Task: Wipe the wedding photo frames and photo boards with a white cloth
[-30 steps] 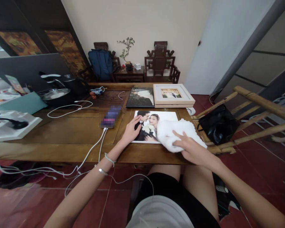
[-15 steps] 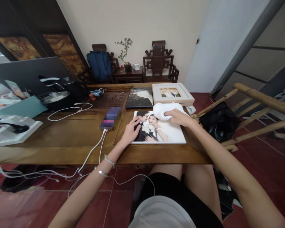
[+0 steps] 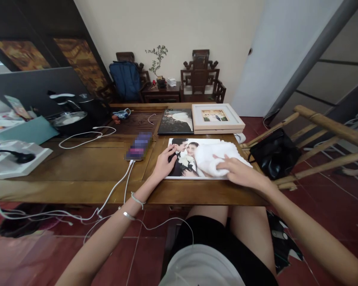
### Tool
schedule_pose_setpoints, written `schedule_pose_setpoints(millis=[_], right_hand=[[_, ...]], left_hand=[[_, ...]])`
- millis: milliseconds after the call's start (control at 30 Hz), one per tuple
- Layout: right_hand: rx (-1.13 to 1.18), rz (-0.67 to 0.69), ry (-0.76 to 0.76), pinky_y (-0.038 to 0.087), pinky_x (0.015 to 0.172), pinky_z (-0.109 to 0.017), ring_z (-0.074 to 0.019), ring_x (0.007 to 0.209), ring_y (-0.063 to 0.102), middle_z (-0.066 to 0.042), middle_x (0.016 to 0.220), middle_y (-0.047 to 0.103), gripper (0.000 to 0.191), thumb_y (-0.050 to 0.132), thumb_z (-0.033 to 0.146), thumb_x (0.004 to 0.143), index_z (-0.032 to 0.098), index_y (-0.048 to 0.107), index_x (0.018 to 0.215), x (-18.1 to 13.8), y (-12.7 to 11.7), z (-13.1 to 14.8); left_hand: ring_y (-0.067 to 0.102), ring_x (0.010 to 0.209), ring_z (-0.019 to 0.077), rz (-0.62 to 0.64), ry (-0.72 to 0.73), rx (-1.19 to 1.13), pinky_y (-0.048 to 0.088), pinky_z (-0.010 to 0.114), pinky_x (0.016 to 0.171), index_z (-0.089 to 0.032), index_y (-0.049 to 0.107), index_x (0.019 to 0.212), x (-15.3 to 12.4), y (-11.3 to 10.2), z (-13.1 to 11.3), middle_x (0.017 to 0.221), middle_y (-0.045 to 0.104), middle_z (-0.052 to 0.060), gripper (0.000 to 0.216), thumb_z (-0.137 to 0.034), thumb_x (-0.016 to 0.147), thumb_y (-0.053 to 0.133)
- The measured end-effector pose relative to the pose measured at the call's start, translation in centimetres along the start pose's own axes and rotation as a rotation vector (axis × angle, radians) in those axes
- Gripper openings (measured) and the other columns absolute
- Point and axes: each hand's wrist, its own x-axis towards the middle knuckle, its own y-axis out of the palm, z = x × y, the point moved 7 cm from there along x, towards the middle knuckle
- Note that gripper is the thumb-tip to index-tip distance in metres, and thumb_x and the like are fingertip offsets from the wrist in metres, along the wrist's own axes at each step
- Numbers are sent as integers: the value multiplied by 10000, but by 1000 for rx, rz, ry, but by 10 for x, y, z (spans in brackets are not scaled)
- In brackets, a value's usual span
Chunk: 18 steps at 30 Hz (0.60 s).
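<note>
A photo panel (image 3: 179, 171) with a picture of a couple lies flat near the table's front edge. My left hand (image 3: 164, 162) rests on its left side with the fingers stretched out over the picture. Gripped in my right hand (image 3: 234, 170) is a white cloth (image 3: 211, 157), bunched under the fingers and pressed on the right part of the panel. The cloth hides much of that side.
Behind the panel lie a dark photo panel (image 3: 176, 121) and a light wooden picture frame (image 3: 219, 126). A phone (image 3: 139, 146) with white cables is to the left. Further left stand a power strip (image 3: 32, 165) and a pot (image 3: 70, 123). A bamboo chair (image 3: 331, 127) holds a black bag (image 3: 273, 153).
My right hand has drawn the white cloth from the panel's upper right toward me, down to its lower right. My left hand has stayed in place.
</note>
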Motion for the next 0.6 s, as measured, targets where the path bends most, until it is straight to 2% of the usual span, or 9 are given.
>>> schedule_pose_setpoints(millis=[133, 233, 333, 433, 600], right_hand=[[27, 29, -15, 241, 1106, -446, -236, 1353, 348, -54, 1286, 591, 546, 364, -19, 625, 219, 661, 1018, -27, 9, 21], [31, 31, -26, 283, 1082, -437, -243, 1317, 403, -60, 1221, 634, 556, 358, -23, 612, 209, 666, 1012, -21, 8, 20], [25, -7, -3, 404, 965, -383, -256, 1114, 575, -57, 1104, 686, 547, 376, 2, 604, 197, 674, 1019, 5, -1, 1], [43, -28, 19, 449, 846, -316, -235, 932, 630, -56, 1024, 709, 541, 385, 26, 587, 180, 686, 1009, 40, -12, -26], [56, -28, 68, 427, 858, -310, -255, 978, 609, -72, 1053, 704, 535, 387, 45, 565, 149, 697, 989, 84, -28, -66]], left_hand=[[447, 1302, 228, 8, -5, 5, 329, 413, 1114, -158, 620, 1201, 0, 0, 0, 1351, 543, 90, 376, -230, 856, 491], [445, 1304, 230, 11, 7, 5, 331, 413, 1114, -151, 624, 1195, 0, 0, -2, 1347, 547, 91, 371, -223, 858, 487], [452, 1298, 231, 4, 22, 10, 337, 407, 1111, -139, 629, 1187, -1, -2, -5, 1335, 556, 98, 367, -212, 856, 488], [482, 1274, 222, -10, 28, 22, 355, 398, 1102, -140, 632, 1181, 0, -5, -6, 1313, 576, 96, 365, -190, 853, 478], [484, 1273, 216, -1, 41, 17, 358, 389, 1101, -133, 633, 1180, 0, -5, -5, 1301, 585, 96, 368, -185, 856, 468]])
